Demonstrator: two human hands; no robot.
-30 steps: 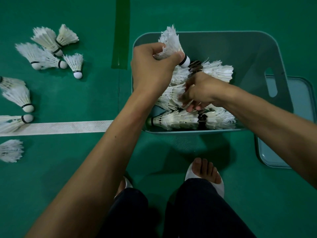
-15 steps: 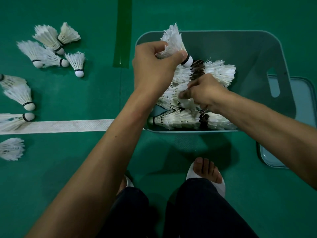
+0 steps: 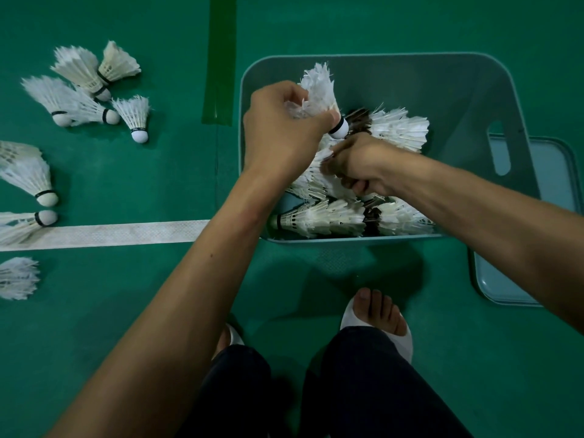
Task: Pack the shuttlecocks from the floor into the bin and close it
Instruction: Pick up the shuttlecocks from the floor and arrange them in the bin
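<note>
A pale teal plastic bin (image 3: 442,90) stands on the green floor with several white shuttlecocks (image 3: 319,218) piled in its near left part. Over the bin's left side, my left hand (image 3: 281,134) grips a white shuttlecock (image 3: 319,90), feathers up and cork pointing down to the right. My right hand (image 3: 360,165) is inside the bin, its fingers curled into the feathers of the pile; what they hold is hidden. Several more shuttlecocks (image 3: 79,86) lie loose on the floor at the left.
The bin's lid (image 3: 505,279) lies flat on the floor to the right, partly behind the bin. A white court line (image 3: 110,233) and a dark green tape strip (image 3: 219,58) cross the floor. My sandalled feet (image 3: 379,317) stand just in front of the bin.
My right hand has moved a little up and left within the pile, nearer my left hand. The left hand and its shuttlecock have barely moved.
</note>
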